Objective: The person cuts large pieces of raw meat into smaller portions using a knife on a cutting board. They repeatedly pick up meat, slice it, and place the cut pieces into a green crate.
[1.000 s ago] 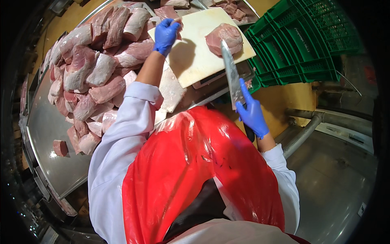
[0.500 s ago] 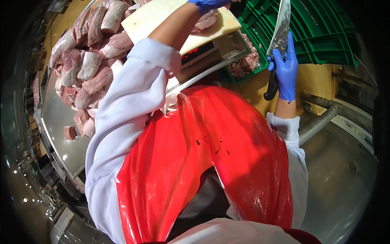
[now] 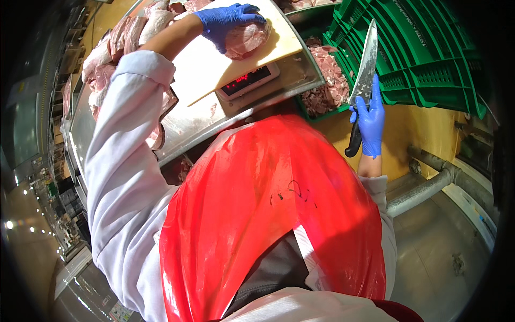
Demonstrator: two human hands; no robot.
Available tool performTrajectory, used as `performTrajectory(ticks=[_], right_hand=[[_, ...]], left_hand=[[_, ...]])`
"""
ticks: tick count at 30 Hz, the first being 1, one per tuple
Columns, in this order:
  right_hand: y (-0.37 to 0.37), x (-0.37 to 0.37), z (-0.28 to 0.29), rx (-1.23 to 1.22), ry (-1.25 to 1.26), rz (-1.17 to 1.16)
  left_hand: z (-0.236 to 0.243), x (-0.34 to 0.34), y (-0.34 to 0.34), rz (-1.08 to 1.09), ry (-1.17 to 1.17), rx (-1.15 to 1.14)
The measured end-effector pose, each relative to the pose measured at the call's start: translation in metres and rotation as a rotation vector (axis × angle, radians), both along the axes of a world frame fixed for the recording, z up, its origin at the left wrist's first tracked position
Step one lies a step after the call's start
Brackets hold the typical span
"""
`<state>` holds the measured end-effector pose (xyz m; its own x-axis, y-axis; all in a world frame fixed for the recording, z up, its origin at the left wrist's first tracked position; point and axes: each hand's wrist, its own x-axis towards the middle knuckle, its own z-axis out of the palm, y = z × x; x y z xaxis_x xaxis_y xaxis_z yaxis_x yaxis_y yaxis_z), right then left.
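My left hand (image 3: 230,24), in a blue glove, lies over a round piece of raw meat (image 3: 245,45) with its fingers curled round the top. The meat rests on a white cutting board (image 3: 204,72). Beneath the board shows a scale with a red lit display (image 3: 248,80), on a metal surface. My right hand (image 3: 369,121), also gloved in blue, holds a large black-handled knife (image 3: 366,67), its blade pointing toward the top of the view, to the right of the board and in front of a green crate.
Large cuts of meat (image 3: 120,37) are heaped left of the board on a metal table (image 3: 80,131). A green bin (image 3: 309,111) with chopped meat (image 3: 330,80) sits to the right, beside upright green crates (image 3: 413,48). A metal pipe (image 3: 424,190) runs at the lower right.
My left hand has moved from the board's left edge onto the meat. My right hand has swung the knife from over the meat out to the right. The bin of chopped meat has come into view.
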<state>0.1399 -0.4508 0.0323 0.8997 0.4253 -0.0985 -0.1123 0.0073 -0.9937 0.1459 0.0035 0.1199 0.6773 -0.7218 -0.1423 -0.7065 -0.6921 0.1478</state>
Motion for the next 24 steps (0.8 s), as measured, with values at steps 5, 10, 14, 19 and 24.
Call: performTrajectory(ticks=[5,10,14,19,24], right_hand=[[0.017,0.02,-0.005,0.018,-0.012,0.119],[0.048,0.037,-0.011,-0.059,-0.151,0.263],[0.1,0.035,0.0,-0.07,-0.339,0.447],[0.187,0.019,0.007,-0.078,-0.541,0.557],[0.216,-0.007,0.007,-0.35,-0.638,0.546]], left_hand=[[-0.045,-0.041,-0.005,0.872,-0.081,-0.116],[-0.026,-0.085,-0.015,1.397,0.381,-0.239],[-0.067,-0.116,0.028,1.431,-0.198,-0.34],[-0.069,-0.147,0.053,1.469,-0.377,-0.836],[-0.076,-0.162,0.035,1.45,-0.4,-0.866]])
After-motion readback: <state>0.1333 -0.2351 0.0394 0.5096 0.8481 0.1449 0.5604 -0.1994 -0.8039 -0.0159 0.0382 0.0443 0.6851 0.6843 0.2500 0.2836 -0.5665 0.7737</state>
